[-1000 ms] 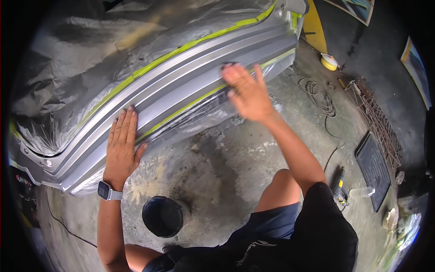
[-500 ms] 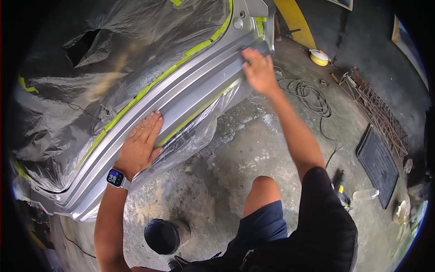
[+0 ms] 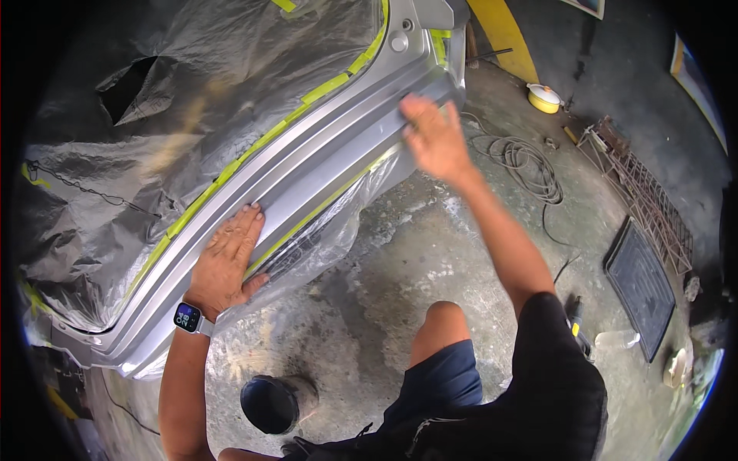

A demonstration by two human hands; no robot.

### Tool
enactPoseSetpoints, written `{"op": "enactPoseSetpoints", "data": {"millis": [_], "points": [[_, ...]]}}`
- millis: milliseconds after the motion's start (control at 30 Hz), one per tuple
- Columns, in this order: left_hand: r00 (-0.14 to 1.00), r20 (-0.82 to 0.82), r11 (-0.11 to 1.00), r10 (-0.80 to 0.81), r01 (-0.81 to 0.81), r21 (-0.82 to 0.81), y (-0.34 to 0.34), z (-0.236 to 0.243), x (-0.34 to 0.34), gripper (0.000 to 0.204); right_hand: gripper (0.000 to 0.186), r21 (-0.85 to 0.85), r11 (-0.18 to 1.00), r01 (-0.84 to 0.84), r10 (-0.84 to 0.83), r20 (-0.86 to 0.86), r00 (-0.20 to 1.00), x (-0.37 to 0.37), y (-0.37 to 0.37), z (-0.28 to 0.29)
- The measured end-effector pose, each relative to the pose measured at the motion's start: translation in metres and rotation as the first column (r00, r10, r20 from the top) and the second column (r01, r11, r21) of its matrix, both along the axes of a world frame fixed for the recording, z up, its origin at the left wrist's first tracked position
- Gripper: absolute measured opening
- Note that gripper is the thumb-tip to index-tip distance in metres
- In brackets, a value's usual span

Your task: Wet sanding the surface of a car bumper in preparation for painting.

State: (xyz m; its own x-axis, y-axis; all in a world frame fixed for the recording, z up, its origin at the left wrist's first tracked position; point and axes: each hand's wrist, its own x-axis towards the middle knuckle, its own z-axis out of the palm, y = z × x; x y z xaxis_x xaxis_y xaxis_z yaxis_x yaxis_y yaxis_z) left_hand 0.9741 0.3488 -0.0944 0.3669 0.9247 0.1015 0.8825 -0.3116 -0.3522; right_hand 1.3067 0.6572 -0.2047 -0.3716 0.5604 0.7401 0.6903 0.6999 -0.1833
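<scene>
A silver car-body sill (image 3: 327,161) runs diagonally from the lower left to the top centre. My left hand (image 3: 224,269) lies flat on its lower part, fingers stretched out. Over the sill's upper right end is my right hand (image 3: 438,142), smeared by motion; whether anything lies under its fingers cannot be made out. Yellow-green masking tape (image 3: 184,219) follows the upper edge and holds clear plastic sheeting (image 3: 223,84) over the opening. More plastic film (image 3: 327,230) hangs below the lower taped edge.
A dark bucket (image 3: 269,405) stands on the concrete floor near my legs. To the right are a coiled cable (image 3: 530,173), a yellow pot (image 3: 544,97), a rusty metal frame (image 3: 642,196), a black tray (image 3: 642,288), a power tool (image 3: 576,326) and a plastic bottle (image 3: 617,339).
My right hand has moved slightly down and back along the sill. My left hand stays flat in nearly the same place. The view has shifted a little.
</scene>
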Motion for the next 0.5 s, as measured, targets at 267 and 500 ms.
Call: {"op": "enactPoseSetpoints", "data": {"millis": [267,500], "points": [[0.999,0.024,1.000,-0.020,0.020,0.006,-0.004,0.002,-0.001,0.102,0.055,-0.063,0.974,0.218,-0.208,0.142,0.968,0.004,0.075,0.057],[0.990,0.124,0.994,-0.061,0.049,0.093,-0.006,-0.011,-0.016,0.088,0.051,0.046,0.957,-0.286,0.280,0.104,0.954,-0.107,-0.120,0.033]]}}
